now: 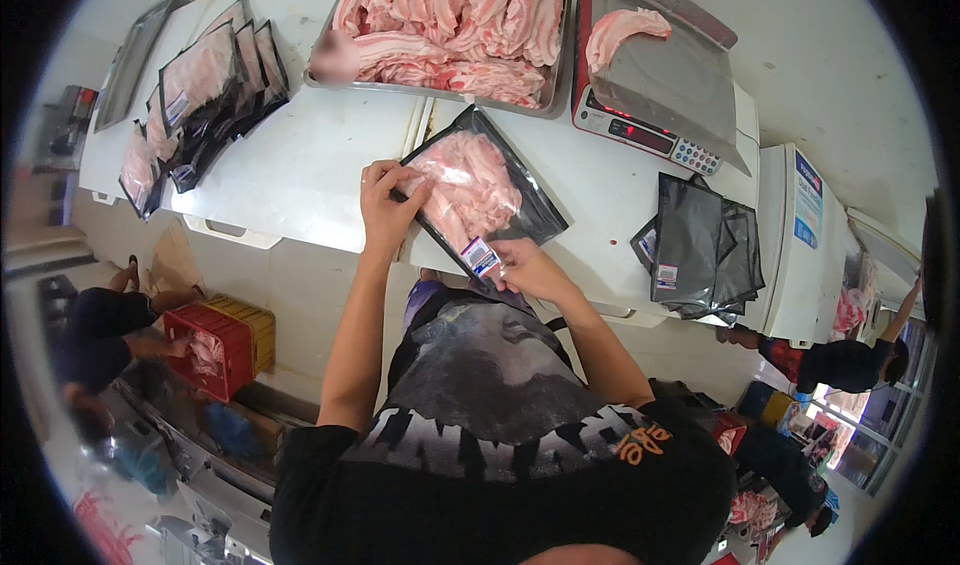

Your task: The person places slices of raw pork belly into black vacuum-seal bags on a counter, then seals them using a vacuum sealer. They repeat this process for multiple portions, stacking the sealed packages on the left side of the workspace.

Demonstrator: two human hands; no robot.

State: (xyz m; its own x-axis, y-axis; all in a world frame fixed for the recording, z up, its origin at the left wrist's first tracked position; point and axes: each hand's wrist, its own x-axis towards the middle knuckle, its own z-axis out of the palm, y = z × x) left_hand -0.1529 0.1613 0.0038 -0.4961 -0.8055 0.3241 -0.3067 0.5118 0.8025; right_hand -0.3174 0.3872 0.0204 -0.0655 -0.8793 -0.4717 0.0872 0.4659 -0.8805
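Observation:
A black-backed plastic bag with a clear front (532, 203) lies tilted at the near edge of the white worktop, with pale pink sliced meat (470, 180) inside. My left hand (390, 205) pinches the bag's left edge, thumb and fingers closed on the film. At the lower corner, beside a small printed label (480, 257), my right hand (532, 270) grips the bag with its thumb on top. The fingers under that corner are partly hidden.
Beyond the bag stands a metal tray (440, 93) heaped with pork strips. A red scale (630, 133) carries one strip on its metal pan (665, 75). Filled bags (200, 75) are piled at left, flat black bags (690, 235) at right. Other people work behind, near a red crate (215, 350).

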